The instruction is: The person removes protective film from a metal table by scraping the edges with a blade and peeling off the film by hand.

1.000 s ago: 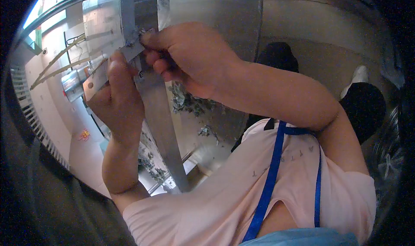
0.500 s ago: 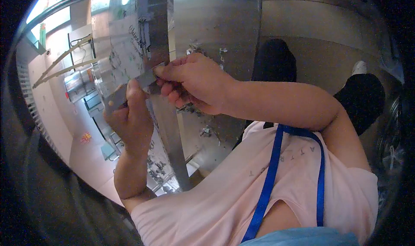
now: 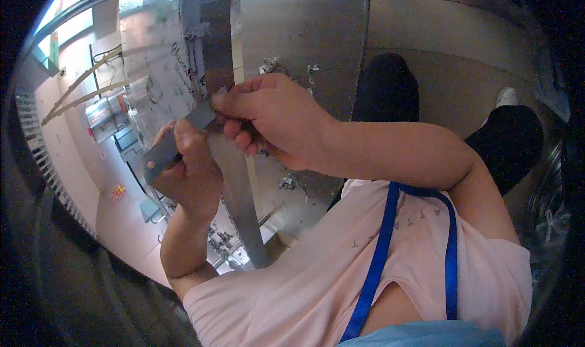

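"Where was the strip (image 3: 200,116) found?"

"It was seen at 10 o'clock from the centre, held aslant, its lower end turned toward 8 o'clock and its upper end toward 2. Near the lower end, a round hole (image 3: 151,164) was shown."

"And how was it held?"

"At 9 o'clock it was clasped by the left hand (image 3: 195,173), the thumb being laid on its face. At its upper end it was pinched between the thumb and forefinger of the right hand (image 3: 277,112), the other fingers being curled in. A pale bit (image 3: 220,93) was seen at those tips, too small to be made out."

"Was anything lying beneath?"

"The upper end was held over the rail (image 3: 214,24), which was stretched from 11 o'clock to 7. Whether the two were touching could not be told."

"What else was seen?"

"Beside the rail, between 10 and 11 o'clock, a panel (image 3: 159,72) was marked with dark lettering (image 3: 183,66). Scraps (image 3: 289,182) were strewn near the centre toward 6 and 12. Black trousers (image 3: 387,94) were shown at 2 o'clock, with a white shoe (image 3: 507,97) farther out. At 5 o'clock, the pink shirt (image 3: 286,255) was crossed by a blue strap (image 3: 379,255)."
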Available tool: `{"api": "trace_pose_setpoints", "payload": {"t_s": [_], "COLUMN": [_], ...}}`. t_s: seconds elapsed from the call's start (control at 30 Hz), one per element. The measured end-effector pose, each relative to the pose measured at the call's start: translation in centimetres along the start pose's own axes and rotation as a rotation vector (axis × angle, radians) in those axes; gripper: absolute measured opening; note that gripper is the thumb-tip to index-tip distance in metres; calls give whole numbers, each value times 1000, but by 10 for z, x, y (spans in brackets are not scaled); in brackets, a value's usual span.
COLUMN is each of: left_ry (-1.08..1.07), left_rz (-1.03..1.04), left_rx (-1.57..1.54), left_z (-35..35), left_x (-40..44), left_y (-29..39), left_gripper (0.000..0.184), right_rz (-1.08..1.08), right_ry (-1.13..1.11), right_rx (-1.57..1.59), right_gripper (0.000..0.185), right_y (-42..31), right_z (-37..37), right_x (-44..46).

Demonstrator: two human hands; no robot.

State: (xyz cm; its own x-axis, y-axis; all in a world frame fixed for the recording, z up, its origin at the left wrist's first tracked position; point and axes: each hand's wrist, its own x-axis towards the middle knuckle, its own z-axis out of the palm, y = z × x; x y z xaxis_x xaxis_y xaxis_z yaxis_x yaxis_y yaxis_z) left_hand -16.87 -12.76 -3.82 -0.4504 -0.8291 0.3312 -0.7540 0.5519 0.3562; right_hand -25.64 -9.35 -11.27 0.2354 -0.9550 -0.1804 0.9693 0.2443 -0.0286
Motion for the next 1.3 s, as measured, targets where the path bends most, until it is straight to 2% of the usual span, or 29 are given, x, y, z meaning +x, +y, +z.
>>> {"api": "trace_pose_setpoints", "payload": {"t_s": [0.23, 0.33, 0.43, 0.77, 0.97, 1.07, 1.17, 1.23, 1.3], "left_ry": [-32, -108, -107, -205, -149, -193, -210, -180, -167], "left_rz": [63, -90, -111, 256, 107, 74, 102, -51, -149], "left_rx": [-131, -480, -401, -19, -152, -99, -284, -304, -320], "left_z": [0, 8, 7, -7, -2, -6, -1, 0, -1], "left_x": [2, 4, 6, 15, 12, 10, 9, 6, 4], "left_y": [-17, -18, -14, -11, -9, -1, -13, -16, -14], "left_gripper": [21, 21, 23, 35, 34, 25, 27, 19, 16], "right_rz": [-34, -38, -79, -97, -116, -137, -163, -172, -204], "right_ry": [-18, -64, -112, -59, -43, -33, -21, -58, 16], "right_rx": [-47, -96, -34, -185, -288, -280, -290, -232, -268], "right_gripper": [17, 17, 18, 19, 20, 19, 19, 18, 18], "right_y": [4, 4, 7, 5, -1, -1, -1, -2, -5], "right_z": [-5, -12, -14, -10, -12, -8, -4, -2, 3], "right_x": [3, 7, 5, 8, 13, 11, 9, 8, 10]}}
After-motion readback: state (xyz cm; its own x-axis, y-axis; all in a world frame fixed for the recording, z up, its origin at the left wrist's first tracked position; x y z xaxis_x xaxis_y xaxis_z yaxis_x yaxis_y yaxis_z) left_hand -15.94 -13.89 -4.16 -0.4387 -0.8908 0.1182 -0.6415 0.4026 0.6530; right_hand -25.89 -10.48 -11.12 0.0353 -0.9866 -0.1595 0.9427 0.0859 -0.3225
